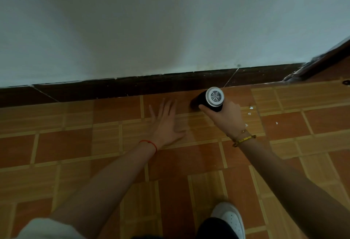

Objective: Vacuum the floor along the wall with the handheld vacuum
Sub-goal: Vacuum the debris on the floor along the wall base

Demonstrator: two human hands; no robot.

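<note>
handheld vacuum point(208, 99) at the foot of the wall point(151, 20), on the tiled floor point(75, 144).

the dark baseboard point(132, 85) runs left to right along the far edge of the floor and bends nearer at the far right corner; open tile lies to the left and near, with white crumbs point(251, 108) just right of the vacuum. the right hand point(226, 118) has its fingers point(203, 107) wrapped round the black body, grilled silver end facing up, nose down near the baseboard. the left hand point(166, 123) lies flat on the floor just left, fingers spread wide, holding nothing. both forearms reach forward; a white shoe point(230, 218) shows near.
</note>
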